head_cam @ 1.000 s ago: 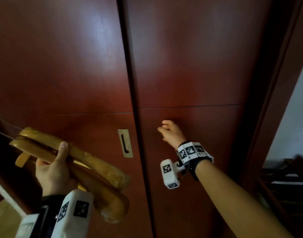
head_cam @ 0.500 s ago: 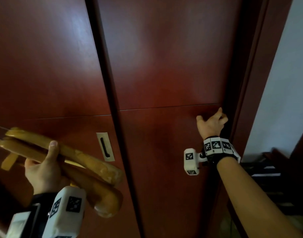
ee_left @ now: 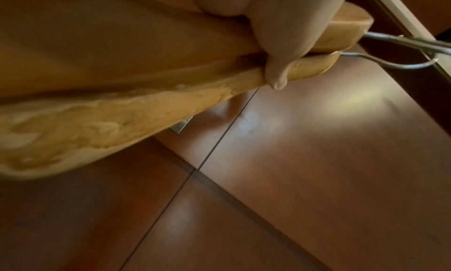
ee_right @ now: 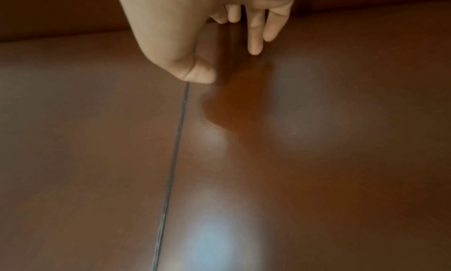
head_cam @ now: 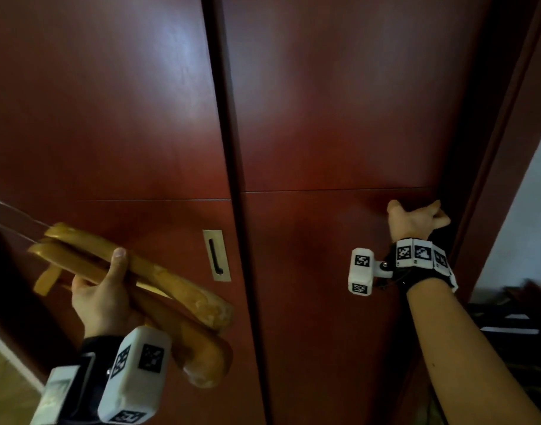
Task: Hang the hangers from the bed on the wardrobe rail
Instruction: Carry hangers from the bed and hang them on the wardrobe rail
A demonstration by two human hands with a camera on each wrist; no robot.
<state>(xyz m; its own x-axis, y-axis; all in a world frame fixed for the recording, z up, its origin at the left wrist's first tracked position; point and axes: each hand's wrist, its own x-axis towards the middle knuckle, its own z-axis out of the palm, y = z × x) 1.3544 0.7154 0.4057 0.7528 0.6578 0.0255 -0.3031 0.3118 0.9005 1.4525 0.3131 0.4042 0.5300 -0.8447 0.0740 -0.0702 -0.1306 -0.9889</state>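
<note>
Rightward across the wardrobe door (head_cam: 339, 133) went the right hand (head_cam: 415, 222), fingers (ee_right: 255, 41) loosely extended seeking its edge; left hand (head_cam: 102, 299) clamps the hangers (head_cam: 158, 286), freeing it.

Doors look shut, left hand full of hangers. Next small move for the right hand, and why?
Probably hook the fingers of the right hand round the right edge of the dark red-brown wardrobe door and slide it left. That hand is at the edge, fingers loose, gripping nothing. The left hand holds the tan wooden hangers, and no rail is in view.
</note>
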